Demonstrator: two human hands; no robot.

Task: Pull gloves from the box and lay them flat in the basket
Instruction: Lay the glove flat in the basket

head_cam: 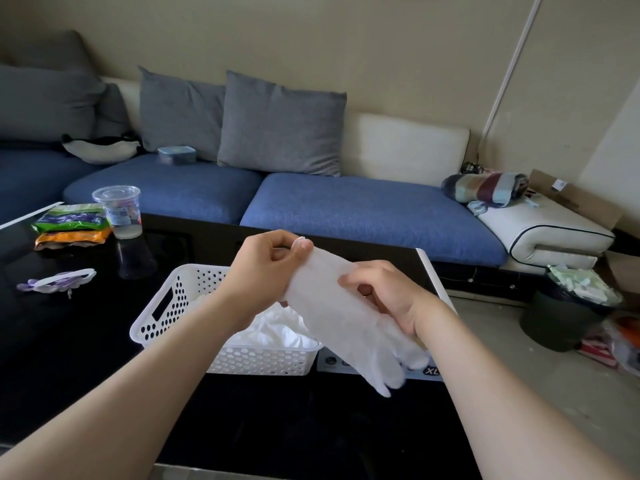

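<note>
Step in hand: flattening a pulled glove (332, 313) before laying it down. L hand (265, 271) pinches the cuff end w/ thumb & curled fingers. R hand (388, 296) pinches the glove's right edge, fingers curled. Glove is stretched btwn both hands, its fingertips hanging near-right, above the basket (162, 317) & the box (431, 371) just right of it on the black table (69, 358). Other gloves (277, 329) lie rumpled in the basket. Next move, prob: carry it left over the basket, lower flat, release w/out creasing
</note>
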